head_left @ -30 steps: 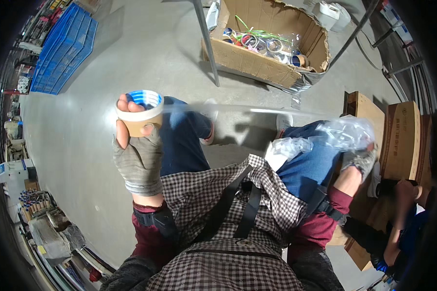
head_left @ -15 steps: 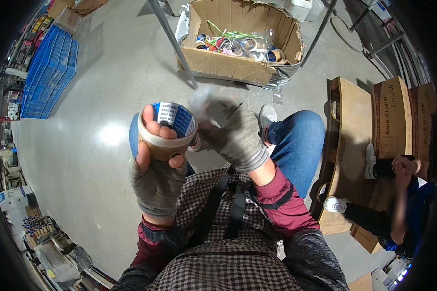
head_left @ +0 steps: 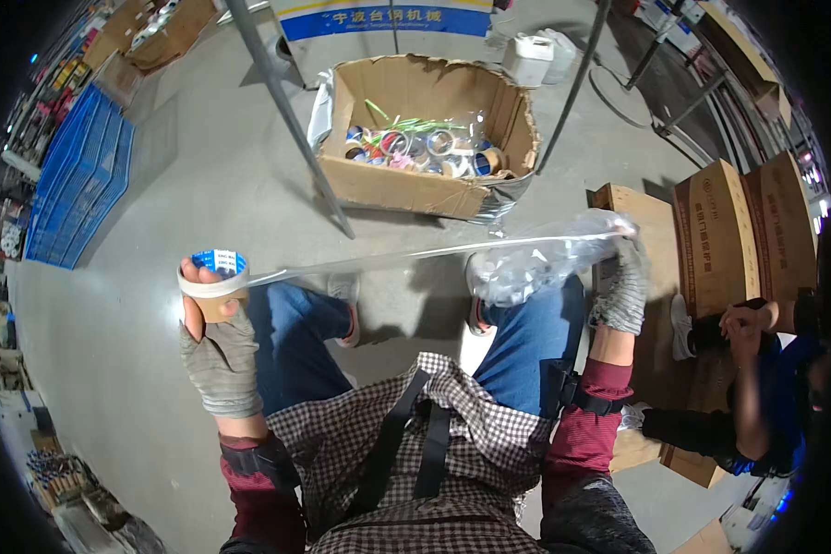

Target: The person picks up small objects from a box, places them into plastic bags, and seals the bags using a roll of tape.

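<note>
My left hand (head_left: 216, 346), in a grey fingerless glove, grips a tape roll (head_left: 220, 285) with a brown cardboard core and a blue-and-white printed inside. Its fingers reach into the core while the thumb presses the outside. From the roll a clear strip of tape (head_left: 406, 256) stretches tight across to my right hand (head_left: 620, 288). That hand, gloved alike, is closed on the strip's far end, slightly blurred. A crumpled bunch of clear tape (head_left: 526, 270) hangs from it over my right knee.
An open cardboard box (head_left: 402, 192) ahead holds several used tape rolls and scraps, between metal legs (head_left: 295, 129). Blue plastic crates (head_left: 83, 180) stand at the left. On the right are a wooden pallet (head_left: 642, 208), brown cartons (head_left: 711, 235) and a seated person (head_left: 766, 388).
My hands have moved far apart, the left one leftward and the right one rightward. A long strip of clear tape now spans between them. The view has tilted up somewhat.
</note>
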Motion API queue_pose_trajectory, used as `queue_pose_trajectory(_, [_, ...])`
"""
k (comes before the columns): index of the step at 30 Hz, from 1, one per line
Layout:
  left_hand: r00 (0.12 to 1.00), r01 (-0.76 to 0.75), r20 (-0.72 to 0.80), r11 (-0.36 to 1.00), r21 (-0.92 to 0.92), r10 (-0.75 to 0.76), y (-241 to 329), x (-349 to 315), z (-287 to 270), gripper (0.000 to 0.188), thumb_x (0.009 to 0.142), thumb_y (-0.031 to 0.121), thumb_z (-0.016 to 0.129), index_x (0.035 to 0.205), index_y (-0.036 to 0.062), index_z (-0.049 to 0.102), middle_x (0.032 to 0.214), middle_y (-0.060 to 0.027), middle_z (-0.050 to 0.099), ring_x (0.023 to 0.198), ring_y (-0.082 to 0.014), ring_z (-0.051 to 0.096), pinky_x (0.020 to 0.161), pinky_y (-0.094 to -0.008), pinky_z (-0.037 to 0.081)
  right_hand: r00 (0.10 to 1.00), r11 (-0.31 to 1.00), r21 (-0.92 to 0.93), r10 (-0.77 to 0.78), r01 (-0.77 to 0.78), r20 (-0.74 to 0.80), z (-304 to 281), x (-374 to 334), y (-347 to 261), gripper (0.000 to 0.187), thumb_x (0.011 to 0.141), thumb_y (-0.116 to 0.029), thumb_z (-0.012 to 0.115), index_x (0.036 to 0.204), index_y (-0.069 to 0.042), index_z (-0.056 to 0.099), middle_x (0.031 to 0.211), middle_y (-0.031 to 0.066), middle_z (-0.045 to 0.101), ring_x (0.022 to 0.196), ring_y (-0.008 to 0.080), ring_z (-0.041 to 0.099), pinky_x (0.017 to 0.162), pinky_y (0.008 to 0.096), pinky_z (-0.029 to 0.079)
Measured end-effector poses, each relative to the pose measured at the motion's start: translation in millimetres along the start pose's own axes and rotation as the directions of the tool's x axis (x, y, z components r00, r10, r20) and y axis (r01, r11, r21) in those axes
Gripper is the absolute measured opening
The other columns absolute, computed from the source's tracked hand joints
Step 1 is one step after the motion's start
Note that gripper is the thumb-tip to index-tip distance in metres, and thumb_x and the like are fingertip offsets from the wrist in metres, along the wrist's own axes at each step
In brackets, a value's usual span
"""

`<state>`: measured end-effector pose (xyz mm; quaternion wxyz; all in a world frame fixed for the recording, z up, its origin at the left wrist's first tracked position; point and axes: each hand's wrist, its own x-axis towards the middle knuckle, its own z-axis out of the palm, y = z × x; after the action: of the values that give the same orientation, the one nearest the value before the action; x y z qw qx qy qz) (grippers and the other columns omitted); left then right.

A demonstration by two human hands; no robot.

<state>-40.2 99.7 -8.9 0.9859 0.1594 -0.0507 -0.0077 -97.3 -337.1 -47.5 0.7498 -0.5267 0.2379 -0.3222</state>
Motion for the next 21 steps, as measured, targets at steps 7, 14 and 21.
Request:
queue_pose_trajectory(7, [0.978,0.201,0.021,0.969,0.145,-0.206,-72.3,66.1,31.3,0.047,0.087,0.013,0.053,0.129,0.0010,0.035,0.127,-0.0126,0.043,0.117,-0.0263,0.043,0.088,-0.0379,0.044,0.853,0.857,-0.453,0.033,0.243,0.521,66.9,14.8,19.5,0.032,0.072,-0.011,0.065,0.103,-0.004,0.060,0.095,0.0087,0.058,0.086,0.0186,0.056,0.071,0.0280,0.046])
queue_pose_trajectory(14, [0.929,0.328,0.099,0.919,0.219,-0.355,-119.6,111.9,49.5,0.050,0.088,0.015,0.051,0.133,0.0076,0.032,0.131,-0.0119,0.041,0.122,-0.0269,0.040,0.083,-0.0416,0.048,0.573,0.531,-0.482,-0.008,0.697,0.820,162.2,23.0,0.7,0.068,0.068,-0.037,0.072,0.121,-0.002,0.047,0.113,0.0198,0.051,0.106,0.0346,0.050,0.090,0.0353,0.041])
queue_pose_trajectory(21, [0.873,0.435,0.131,0.872,0.224,-0.470,-172.6,150.3,48.2,0.047,0.092,0.019,0.043,0.136,0.0099,0.029,0.134,-0.0099,0.040,0.123,-0.0241,0.040,0.083,-0.0412,0.049,0.687,0.481,-0.553,-0.158,0.681,0.709,185.7,49.7,52.8,0.045,0.068,-0.037,0.063,0.100,-0.005,0.058,0.109,0.0163,0.051,0.092,0.0353,0.055,0.078,0.0421,0.045])
